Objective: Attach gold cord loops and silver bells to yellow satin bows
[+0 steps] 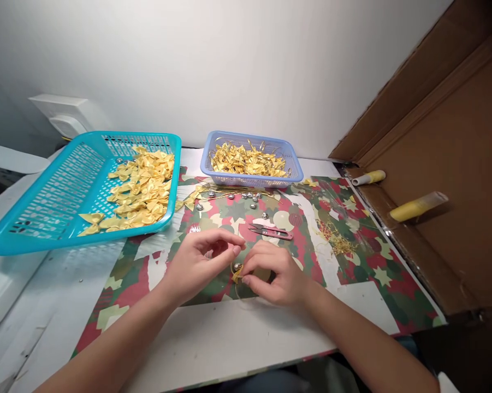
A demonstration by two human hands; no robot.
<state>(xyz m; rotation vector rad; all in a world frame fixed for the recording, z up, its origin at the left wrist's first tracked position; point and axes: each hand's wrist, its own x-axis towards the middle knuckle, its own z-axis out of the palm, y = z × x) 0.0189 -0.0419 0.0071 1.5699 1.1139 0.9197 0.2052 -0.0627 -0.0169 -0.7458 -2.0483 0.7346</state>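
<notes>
My right hand [276, 273] pinches a small yellow ribbon bow [236, 274] between thumb and fingertips, low over the table. Against the bow sits a silver jingle bell [237, 267]. A thin cord loops from the bow, one part hanging below it and another rising towards my left hand [207, 259]. The thumb and index finger of that hand are closed in a pinch at the cord, just above and left of the bow; the exact grip is partly hidden. Beyond my right hand lie red-handled thread snips [272, 231], blades pointing left.
A turquoise basket [86, 232] with yellow bows stands on the left. A blue-violet basket [252, 179] of bows with gold cords is at the back. Loose silver bells [253, 206] and cord lengths [246, 189] lie before it. Thread scraps [338, 240] and a cardboard wall [446, 164] are on the right.
</notes>
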